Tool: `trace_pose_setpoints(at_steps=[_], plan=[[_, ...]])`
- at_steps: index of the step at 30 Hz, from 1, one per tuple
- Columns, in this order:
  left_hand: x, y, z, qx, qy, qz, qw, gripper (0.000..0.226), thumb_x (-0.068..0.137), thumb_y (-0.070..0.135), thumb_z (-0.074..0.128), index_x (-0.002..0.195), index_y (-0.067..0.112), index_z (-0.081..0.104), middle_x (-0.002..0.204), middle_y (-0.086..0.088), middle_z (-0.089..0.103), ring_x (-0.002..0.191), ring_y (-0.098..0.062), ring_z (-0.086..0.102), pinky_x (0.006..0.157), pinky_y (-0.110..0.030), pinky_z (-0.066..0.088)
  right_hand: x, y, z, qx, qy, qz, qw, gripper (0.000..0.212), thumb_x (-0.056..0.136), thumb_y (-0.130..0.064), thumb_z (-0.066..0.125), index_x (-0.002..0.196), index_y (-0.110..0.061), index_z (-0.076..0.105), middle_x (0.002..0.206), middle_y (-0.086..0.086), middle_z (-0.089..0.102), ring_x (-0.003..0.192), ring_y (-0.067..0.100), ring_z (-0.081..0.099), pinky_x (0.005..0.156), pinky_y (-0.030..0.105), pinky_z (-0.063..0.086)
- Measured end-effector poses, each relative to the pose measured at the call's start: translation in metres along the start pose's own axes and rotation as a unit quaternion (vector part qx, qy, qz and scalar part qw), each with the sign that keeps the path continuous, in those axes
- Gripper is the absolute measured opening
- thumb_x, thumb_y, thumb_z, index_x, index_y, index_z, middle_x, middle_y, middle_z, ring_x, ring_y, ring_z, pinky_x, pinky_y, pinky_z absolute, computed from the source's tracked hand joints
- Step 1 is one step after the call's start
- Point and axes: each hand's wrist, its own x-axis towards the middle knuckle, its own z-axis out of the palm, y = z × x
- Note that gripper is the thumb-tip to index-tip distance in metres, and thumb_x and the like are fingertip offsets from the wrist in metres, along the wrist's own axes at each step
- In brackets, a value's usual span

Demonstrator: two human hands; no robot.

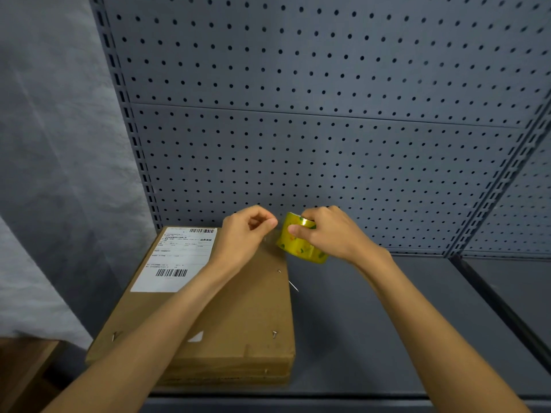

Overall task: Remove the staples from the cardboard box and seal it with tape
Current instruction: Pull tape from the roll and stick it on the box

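I see the cardboard box (232, 308) lying flat on a grey shelf (372, 323), on its left part, its far end close to the pegboard back panel (328, 99). A white shipping label (179, 257) with barcodes sits on the box's far left corner. Bent staples stick up from the lid: one near the near left edge (114, 336), one near the near right edge (274, 333), and a small one further back along the right edge (279, 271). My right hand (328, 234) grips a yellow tape roll (299, 239), fingers curled over its top, holding it above the box's far right corner. My left hand (247, 231) is just left of the roll, thumb and fingers pinched together; a faint clear strip seems to run from them to the roll, though I cannot tell for sure.
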Motion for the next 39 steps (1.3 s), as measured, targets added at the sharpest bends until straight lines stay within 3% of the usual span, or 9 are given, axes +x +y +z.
trace_pose_setpoints(at_steps=[5,10,15,17,20,23,28,33,39], plan=[[0.002,0.008,0.002,0.075,-0.003,0.01,0.997,0.01,0.088,0.016,0.066,0.078,0.02,0.066,0.069,0.014,0.061,0.065,0.0,0.054,0.064,-0.014,0.042,0.003,-0.002,-0.001,-0.023,0.003,0.016,1.0,0.045,0.09,-0.053,0.053,0.064,-0.017,0.047,0.062,-0.002,0.049,0.07,0.023,0.054,0.055,0.03,0.035],[0.0,0.012,0.006,0.106,0.005,0.003,0.994,0.014,0.088,0.017,0.065,0.076,0.022,0.062,0.067,0.014,0.057,0.062,-0.001,0.051,0.06,-0.015,0.039,0.006,-0.003,-0.006,-0.051,-0.015,0.037,0.998,0.05,0.088,-0.054,0.056,0.06,-0.015,0.041,0.061,-0.002,0.045,0.068,0.022,0.049,0.058,0.031,0.035],[0.001,0.016,0.004,0.11,-0.007,-0.02,0.994,0.011,0.088,0.016,0.065,0.078,0.02,0.064,0.069,0.014,0.059,0.065,-0.001,0.053,0.061,-0.013,0.039,0.013,0.003,-0.007,-0.055,-0.014,0.05,0.997,0.056,0.078,-0.063,0.062,0.055,-0.017,0.039,0.052,-0.004,0.041,0.051,0.014,0.041,0.052,0.027,0.033],[0.006,0.017,0.0,0.097,-0.018,-0.055,0.994,0.014,0.088,0.016,0.066,0.074,0.021,0.065,0.069,0.011,0.062,0.067,-0.003,0.057,0.065,-0.018,0.045,0.016,0.008,-0.008,-0.006,-0.031,0.047,0.998,0.06,0.073,-0.066,0.066,0.052,-0.018,0.037,0.049,-0.003,0.037,0.047,0.013,0.038,0.05,0.026,0.032],[0.018,0.018,-0.011,0.045,-0.024,-0.114,0.992,0.018,0.086,0.012,0.067,0.07,0.02,0.066,0.068,0.003,0.067,0.064,-0.009,0.06,0.071,-0.027,0.052,0.015,0.022,-0.01,0.188,-0.041,0.034,0.981,0.053,0.077,-0.058,0.068,0.058,-0.013,0.045,0.057,0.004,0.041,0.054,0.014,0.039,0.057,0.029,0.033],[0.026,0.021,-0.018,0.014,-0.044,-0.148,0.988,0.015,0.087,0.009,0.065,0.074,0.016,0.067,0.07,0.0,0.067,0.062,-0.009,0.059,0.065,-0.021,0.049,0.015,0.031,-0.007,0.289,-0.023,0.031,0.957,0.043,0.085,-0.045,0.066,0.069,-0.008,0.052,0.067,0.009,0.043,0.064,0.017,0.041,0.065,0.032,0.033],[0.027,0.02,-0.011,0.052,-0.05,-0.142,0.987,0.017,0.087,0.008,0.065,0.072,0.016,0.067,0.07,0.001,0.067,0.065,-0.009,0.06,0.069,-0.024,0.051,0.024,0.029,-0.001,0.223,-0.03,0.045,0.973,0.044,0.085,-0.043,0.067,0.062,-0.01,0.048,0.059,0.005,0.042,0.056,0.014,0.039,0.058,0.028,0.034],[0.028,0.021,-0.006,0.09,-0.042,-0.128,0.987,0.019,0.087,0.007,0.065,0.072,0.018,0.067,0.07,0.007,0.065,0.069,-0.006,0.06,0.07,-0.022,0.05,0.032,0.032,-0.008,0.063,-0.076,0.056,0.994,0.052,0.084,-0.049,0.065,0.054,-0.015,0.038,0.054,0.003,0.038,0.053,0.016,0.038,0.055,0.03,0.033],[0.036,0.013,-0.019,0.065,-0.079,-0.219,0.97,0.012,0.085,0.007,0.067,0.076,0.014,0.071,0.073,-0.001,0.069,0.064,-0.009,0.059,0.064,-0.018,0.049,0.034,0.038,-0.004,0.168,-0.084,0.066,0.98,0.056,0.08,-0.054,0.068,0.054,-0.017,0.035,0.053,0.001,0.033,0.051,0.014,0.032,0.055,0.028,0.027]])
